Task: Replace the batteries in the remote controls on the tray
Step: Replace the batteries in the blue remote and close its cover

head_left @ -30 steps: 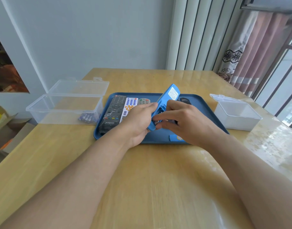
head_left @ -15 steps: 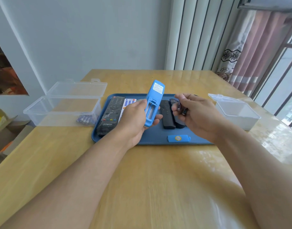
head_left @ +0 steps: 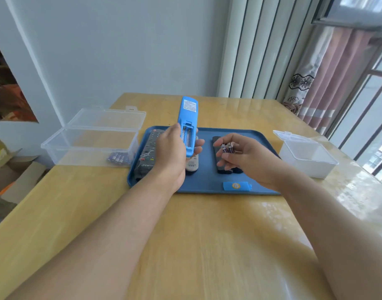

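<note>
left hand (head_left: 171,151) grips blue remote (head_left: 187,124) upright, battery bay open | right hand (head_left: 245,159) pinches two batteries (head_left: 227,147) beside it | hands apart over blue tray (head_left: 259,137) | battery cover (head_left: 237,186) on tray below right hand

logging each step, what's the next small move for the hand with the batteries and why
Probably carry the batteries in the right hand to the white box on the right and drop them. The blue remote in the left hand shows an empty bay, its cover off on the tray.
</note>
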The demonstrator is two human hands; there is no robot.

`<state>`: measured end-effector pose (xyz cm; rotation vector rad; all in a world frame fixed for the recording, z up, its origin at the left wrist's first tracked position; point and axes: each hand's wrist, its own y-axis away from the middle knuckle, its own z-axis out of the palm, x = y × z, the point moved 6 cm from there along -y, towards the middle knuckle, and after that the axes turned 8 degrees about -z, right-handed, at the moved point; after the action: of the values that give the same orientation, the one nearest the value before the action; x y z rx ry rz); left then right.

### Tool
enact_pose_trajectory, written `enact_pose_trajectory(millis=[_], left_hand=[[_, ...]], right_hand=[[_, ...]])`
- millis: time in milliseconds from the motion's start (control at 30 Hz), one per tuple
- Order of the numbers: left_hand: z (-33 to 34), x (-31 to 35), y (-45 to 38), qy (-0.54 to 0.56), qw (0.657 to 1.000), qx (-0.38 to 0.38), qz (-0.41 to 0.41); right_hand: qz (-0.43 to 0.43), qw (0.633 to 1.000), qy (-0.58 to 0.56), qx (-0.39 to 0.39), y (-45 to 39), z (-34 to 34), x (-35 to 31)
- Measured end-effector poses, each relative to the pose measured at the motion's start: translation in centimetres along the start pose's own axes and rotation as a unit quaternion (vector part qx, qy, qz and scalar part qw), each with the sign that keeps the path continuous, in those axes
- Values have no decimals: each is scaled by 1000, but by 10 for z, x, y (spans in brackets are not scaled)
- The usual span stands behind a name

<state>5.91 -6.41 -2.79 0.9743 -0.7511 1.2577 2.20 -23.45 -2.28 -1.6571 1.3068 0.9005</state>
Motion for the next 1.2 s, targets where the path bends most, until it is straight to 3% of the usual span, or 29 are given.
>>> enact_pose_trajectory(millis=[133,300,467,600,800,933,1200], left_hand=[[-32,40,-5,17,997,41,59],[-123,93,-22,13,980,147,130],[-189,109,-36,70,954,237,171],[-203,112,-39,120,943,255,176],[-208,113,-32,179,932,262,173],[-211,110,-36,172,937,264,151],[-209,108,-35,177,937,265,144]], right_hand=[[-16,986,167,-6,-25,6,-33],[-52,968,225,-103,-70,62,-80],[-151,914,334,-175,-119,144,-113],[-208,859,415,-216,-151,202,-123],[-198,816,452,-301,-175,255,-118],[-201,750,529,-342,-175,268,-112],[-189,718,558,-371,-172,265,-115]])
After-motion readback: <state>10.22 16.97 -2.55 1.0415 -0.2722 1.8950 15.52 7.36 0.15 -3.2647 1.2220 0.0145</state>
